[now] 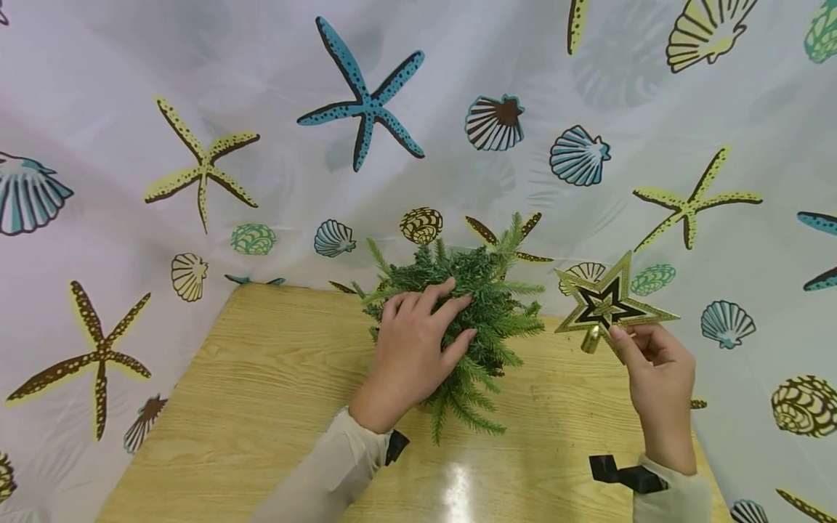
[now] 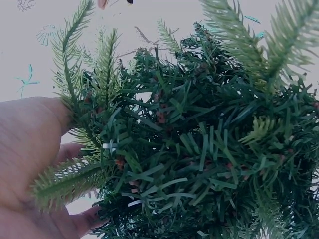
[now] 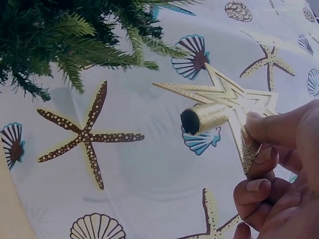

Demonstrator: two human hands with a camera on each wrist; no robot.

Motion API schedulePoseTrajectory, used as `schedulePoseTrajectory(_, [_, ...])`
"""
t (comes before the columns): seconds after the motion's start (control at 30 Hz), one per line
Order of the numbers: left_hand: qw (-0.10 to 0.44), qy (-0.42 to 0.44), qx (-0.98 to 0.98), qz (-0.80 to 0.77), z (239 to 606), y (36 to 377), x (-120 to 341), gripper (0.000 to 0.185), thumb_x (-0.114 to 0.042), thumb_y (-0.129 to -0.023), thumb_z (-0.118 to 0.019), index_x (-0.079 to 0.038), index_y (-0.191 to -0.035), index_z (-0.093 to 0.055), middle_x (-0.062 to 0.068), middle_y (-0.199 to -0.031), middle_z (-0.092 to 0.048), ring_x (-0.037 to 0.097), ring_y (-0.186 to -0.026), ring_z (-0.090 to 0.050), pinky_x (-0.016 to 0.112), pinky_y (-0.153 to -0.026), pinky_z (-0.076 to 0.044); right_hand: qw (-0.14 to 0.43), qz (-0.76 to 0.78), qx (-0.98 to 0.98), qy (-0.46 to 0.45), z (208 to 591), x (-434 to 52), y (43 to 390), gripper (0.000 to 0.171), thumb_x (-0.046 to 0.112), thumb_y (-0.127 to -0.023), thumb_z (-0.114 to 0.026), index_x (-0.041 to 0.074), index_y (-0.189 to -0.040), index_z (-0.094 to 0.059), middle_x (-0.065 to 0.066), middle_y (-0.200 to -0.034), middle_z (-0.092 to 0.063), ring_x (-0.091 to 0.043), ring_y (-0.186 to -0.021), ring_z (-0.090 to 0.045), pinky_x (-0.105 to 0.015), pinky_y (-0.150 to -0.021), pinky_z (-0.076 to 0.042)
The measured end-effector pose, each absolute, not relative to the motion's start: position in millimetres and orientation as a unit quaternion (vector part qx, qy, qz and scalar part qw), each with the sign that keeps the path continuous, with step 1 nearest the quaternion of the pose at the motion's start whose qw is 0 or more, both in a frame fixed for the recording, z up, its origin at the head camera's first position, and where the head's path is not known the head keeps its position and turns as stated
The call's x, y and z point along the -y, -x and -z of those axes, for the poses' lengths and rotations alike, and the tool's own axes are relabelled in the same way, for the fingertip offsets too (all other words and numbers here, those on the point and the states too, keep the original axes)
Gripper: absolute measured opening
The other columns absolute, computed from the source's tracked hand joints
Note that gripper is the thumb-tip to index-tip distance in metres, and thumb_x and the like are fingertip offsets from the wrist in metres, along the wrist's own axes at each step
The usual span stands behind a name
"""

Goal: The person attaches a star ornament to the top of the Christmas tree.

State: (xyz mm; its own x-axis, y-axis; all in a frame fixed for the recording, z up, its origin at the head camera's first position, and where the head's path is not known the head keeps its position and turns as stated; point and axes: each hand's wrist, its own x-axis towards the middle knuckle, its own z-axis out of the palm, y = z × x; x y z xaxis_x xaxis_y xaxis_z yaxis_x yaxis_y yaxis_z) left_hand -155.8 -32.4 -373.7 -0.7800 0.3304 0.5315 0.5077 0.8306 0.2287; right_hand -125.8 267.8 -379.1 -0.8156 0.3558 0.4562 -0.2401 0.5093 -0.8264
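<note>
A small artificial Christmas tree (image 1: 484, 290) with green branches stands on the wooden table. My left hand (image 1: 418, 341) lies over its near left side, fingers spread among the branches. In the left wrist view the tree's foliage (image 2: 189, 134) fills most of the picture, and some fingers of that hand (image 2: 30, 154) go out of sight behind sprigs. To the right of the tree, my right hand (image 1: 663, 385) pinches a gold star tree topper (image 1: 604, 301) by a lower point, between thumb and fingers. The topper's hollow gold socket (image 3: 207, 118) points toward the tree side in the right wrist view.
The light wooden table (image 1: 261, 363) ends at a white cloth (image 1: 275, 43) printed with starfish and shells, which rises behind and at both sides. A black strap (image 1: 628, 476) is on the right wrist, and another (image 1: 395, 447) is on the left.
</note>
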Motion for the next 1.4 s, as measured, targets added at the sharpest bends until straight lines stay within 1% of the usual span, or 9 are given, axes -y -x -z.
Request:
schedulePoseTrajectory(0.2, [0.243,0.228,0.925,0.182,373.9,155.3,32.0,0.046,-0.048,-0.093,-0.056,-0.028,-0.135,-0.056,0.001,-0.143,-0.045,0.025,-0.114,-0.052,0.049,-0.1,-0.033,0.318,-0.488,0.812,0.028,371.0,-261.6,128.5,0.021,0.022,-0.088,-0.071,0.001,-0.087,-0.069,-0.006,-0.07,-0.057,-0.016,-0.06,-0.048,-0.025,-0.058,-0.038])
schedulePoseTrajectory(0.4, [0.244,0.225,0.925,0.183,374.0,154.9,32.3,0.046,-0.047,-0.093,-0.057,-0.027,-0.134,-0.057,0.001,-0.143,-0.045,0.025,-0.114,-0.052,0.048,-0.1,-0.033,0.319,-0.493,0.809,0.016,365.0,-255.0,132.1,0.022,0.025,-0.089,-0.069,0.002,-0.09,-0.07,-0.007,-0.076,-0.059,-0.018,-0.068,-0.051,-0.028,-0.062,-0.038])
schedulePoseTrajectory(0.6, [0.241,0.225,0.926,0.182,373.9,154.3,32.4,0.046,-0.047,-0.094,-0.056,-0.028,-0.135,-0.056,0.001,-0.144,-0.044,0.025,-0.114,-0.052,0.048,-0.1,-0.033,0.328,-0.492,0.806,-0.001,358.9,-251.0,136.6,0.021,0.018,-0.089,-0.069,-0.003,-0.089,-0.068,-0.009,-0.075,-0.058,-0.015,-0.064,-0.05,-0.026,-0.062,-0.038])
schedulePoseTrajectory(0.73, [0.24,0.225,0.926,0.185,374.7,154.9,31.4,0.045,-0.047,-0.094,-0.055,-0.028,-0.135,-0.056,0.001,-0.144,-0.044,0.025,-0.114,-0.051,0.049,-0.1,-0.033,0.333,-0.503,0.797,-0.02,344.0,-238.6,132.4,0.021,0.015,-0.09,-0.068,-0.005,-0.087,-0.067,-0.011,-0.074,-0.058,-0.016,-0.063,-0.05,-0.026,-0.061,-0.039])
schedulePoseTrajectory(0.87, [0.24,0.224,0.926,0.189,375.4,154.6,30.9,0.045,-0.046,-0.094,-0.055,-0.028,-0.135,-0.056,0.001,-0.145,-0.043,0.025,-0.115,-0.051,0.049,-0.101,-0.032,0.332,-0.511,0.792,-0.044,327.5,-221.6,128.1,0.021,0.01,-0.091,-0.066,-0.01,-0.085,-0.065,-0.016,-0.072,-0.056,-0.017,-0.06,-0.047,-0.027,-0.06,-0.037])
schedulePoseTrajectory(0.97, [0.242,0.221,0.926,0.187,375.8,153.7,31.6,0.045,-0.046,-0.094,-0.056,-0.027,-0.134,-0.056,0.001,-0.145,-0.043,0.025,-0.115,-0.051,0.048,-0.101,-0.032,0.321,-0.518,0.791,-0.055,322.3,-213.4,130.0,0.022,0.012,-0.091,-0.066,-0.009,-0.086,-0.065,-0.016,-0.073,-0.057,-0.017,-0.061,-0.048,-0.028,-0.059,-0.037])
schedulePoseTrajectory(1.1, [0.245,0.221,0.926,0.184,375.7,152.9,32.3,0.044,-0.046,-0.094,-0.055,-0.027,-0.134,-0.056,0.0,-0.145,-0.043,0.024,-0.115,-0.051,0.048,-0.102,-0.031,0.309,-0.527,0.789,-0.061,319.5,-207.1,134.2,0.021,0.015,-0.091,-0.067,-0.006,-0.088,-0.066,-0.013,-0.075,-0.058,-0.018,-0.063,-0.049,-0.027,-0.059,-0.038])
schedulePoseTrajectory(1.3, [0.243,0.221,0.927,0.181,375.1,153.0,32.3,0.044,-0.047,-0.095,-0.054,-0.028,-0.135,-0.056,0.001,-0.144,-0.044,0.025,-0.115,-0.051,0.048,-0.103,-0.031,0.311,-0.536,0.781,-0.083,316.7,-200.8,141.7,0.021,0.011,-0.091,-0.067,-0.009,-0.084,-0.064,-0.015,-0.073,-0.057,-0.017,-0.058,-0.047,-0.027,-0.055,-0.036])
schedulePoseTrajectory(1.4, [0.242,0.221,0.927,0.181,374.9,153.2,32.9,0.044,-0.047,-0.095,-0.054,-0.029,-0.135,-0.056,0.0,-0.144,-0.044,0.024,-0.115,-0.051,0.048,-0.103,-0.031,0.306,-0.538,0.78,-0.088,315.3,-197.1,144.8,0.021,0.01,-0.09,-0.067,-0.01,-0.084,-0.064,-0.015,-0.073,-0.057,-0.017,-0.059,-0.048,-0.027,-0.055,-0.037])
